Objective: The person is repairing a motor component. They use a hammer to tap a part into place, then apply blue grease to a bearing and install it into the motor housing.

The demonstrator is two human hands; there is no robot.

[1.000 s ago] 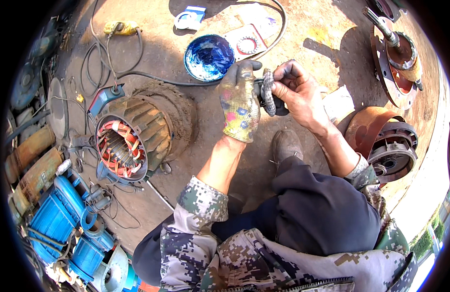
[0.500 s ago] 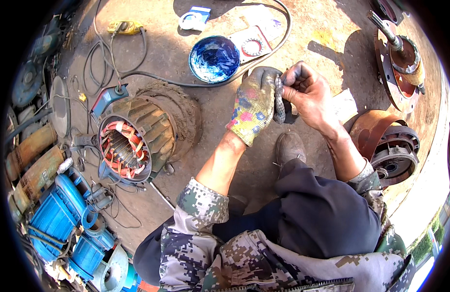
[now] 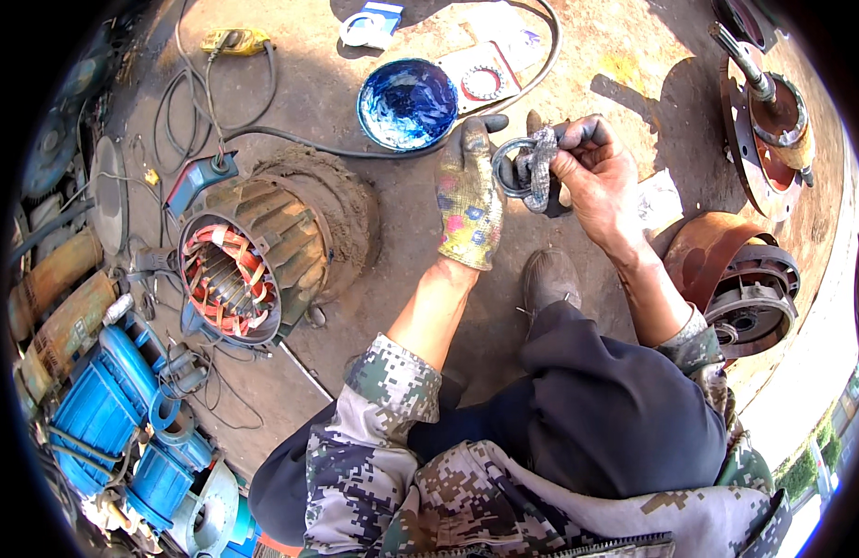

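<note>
My right hand is bare and darkened with grime. Its thumb and fingers pinch a grey, grease-smeared ring. A thinner, shiny metal ring sticks out on that ring's left side; how the two join is hard to make out. Close to the left of them is my left hand, in a yellowish patterned glove with blackened fingertips. Its fingers are stretched out and hold nothing. Just beyond the glove stands a bowl smeared inside with blue grease. A toothed bearing cage lies on a flat packet beside the bowl.
To the left lies a motor stator with red-taped windings. A cable curves behind it, past the bowl. On the right are a shafted rotor and a rusty round housing. Blue pump parts are heaped at lower left.
My gloved left hand has come off the grey ring and opened, moving slightly left. The ring, still in my right hand, has turned so its metal hoop shows.
</note>
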